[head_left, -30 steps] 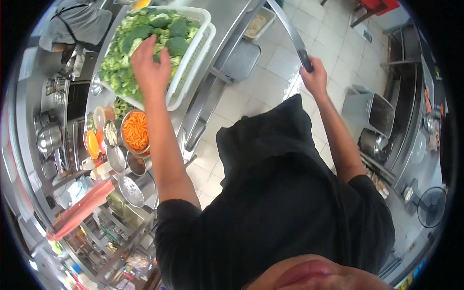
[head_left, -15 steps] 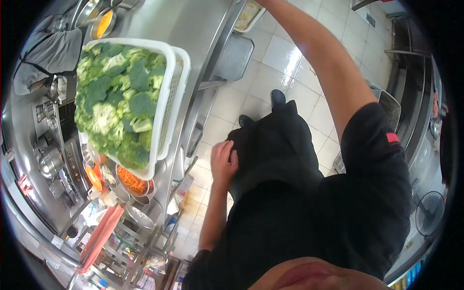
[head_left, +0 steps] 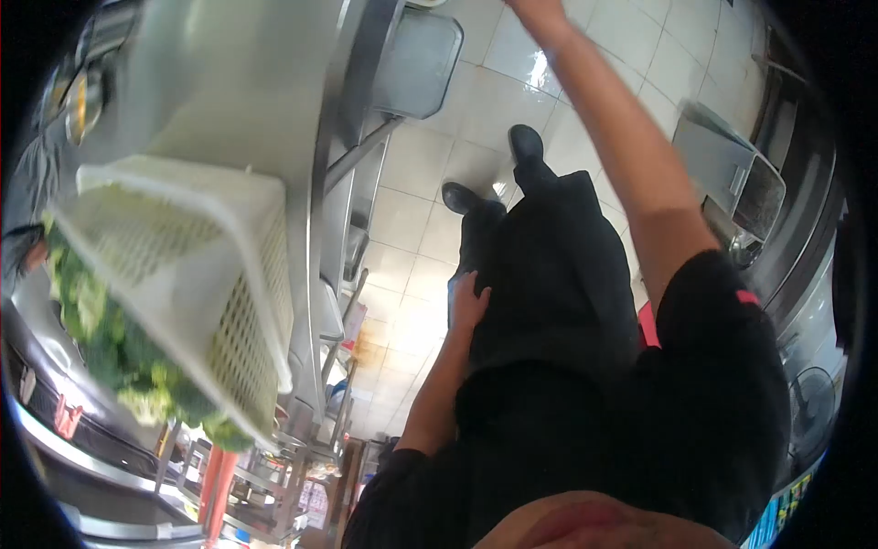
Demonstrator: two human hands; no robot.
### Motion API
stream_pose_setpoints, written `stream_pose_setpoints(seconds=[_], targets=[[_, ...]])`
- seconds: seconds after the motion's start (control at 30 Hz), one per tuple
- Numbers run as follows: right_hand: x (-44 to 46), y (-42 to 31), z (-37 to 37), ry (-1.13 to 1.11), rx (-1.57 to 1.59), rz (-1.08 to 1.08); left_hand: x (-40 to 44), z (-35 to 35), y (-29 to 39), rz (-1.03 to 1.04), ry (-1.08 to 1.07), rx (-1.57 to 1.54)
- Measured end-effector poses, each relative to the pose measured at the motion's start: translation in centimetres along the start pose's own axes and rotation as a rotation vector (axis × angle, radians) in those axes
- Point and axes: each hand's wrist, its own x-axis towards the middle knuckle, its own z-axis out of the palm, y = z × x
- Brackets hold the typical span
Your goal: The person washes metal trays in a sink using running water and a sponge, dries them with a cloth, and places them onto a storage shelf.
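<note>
My left hand (head_left: pixel 470 302) hangs low beside the black apron, thumb apart from the fingers, touching or close to the cloth and holding nothing visible. The top edge of the view cuts off my right hand (head_left: pixel 538 13), so its fingers and anything in them are hidden. On the left, a white perforated basket (head_left: pixel 151 265) is steeply tilted, its inside partly bare. Broccoli florets (head_left: pixel 114 343) are massed along its lower left side, blurred. A second white rim shows beside it. Neither of my hands touches the basket.
A person's hand (head_left: pixel 35 256) is at the basket's left side. The steel counter (head_left: pixel 247 82) runs along the left, with a metal tray (head_left: pixel 416 64) beside it. Tiled floor (head_left: pixel 412 210) lies around my dark boots (head_left: pixel 526 144). A grey bin (head_left: pixel 713 165) stands right.
The broccoli basket has gone from level to steeply tilted, and the florets have shifted to its lower left. My left hand has left the broccoli. The knife and most of my right hand have left view.
</note>
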Motion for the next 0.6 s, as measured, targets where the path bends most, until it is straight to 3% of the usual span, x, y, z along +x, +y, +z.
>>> stream_pose_setpoints(seconds=[0.1, 0.17, 0.27, 0.43, 0.6], targets=[[-15.2, 10.7, -3.4, -0.441, 0.053, 0.953, 2.7, 0.3, 1.6, -0.029, -0.046, 0.212], [-25.7, 16.7, -2.5, -0.441, 0.139, 1.209, 4.7, 0.8, 1.4, 0.007, 0.042, 0.240], [-32.6, 19.9, -0.3, -0.555, 0.202, 1.456, 7.9, 0.6, 0.7, -0.002, 0.077, 0.239], [-40.4, 28.1, 7.8, -0.566, 0.156, 1.438, 10.8, -0.1, -1.6, -0.042, 0.069, 0.193], [-47.1, 35.0, 12.8, -0.495, 0.321, 1.453, 12.2, -1.0, -2.8, -0.108, 0.079, 0.142]])
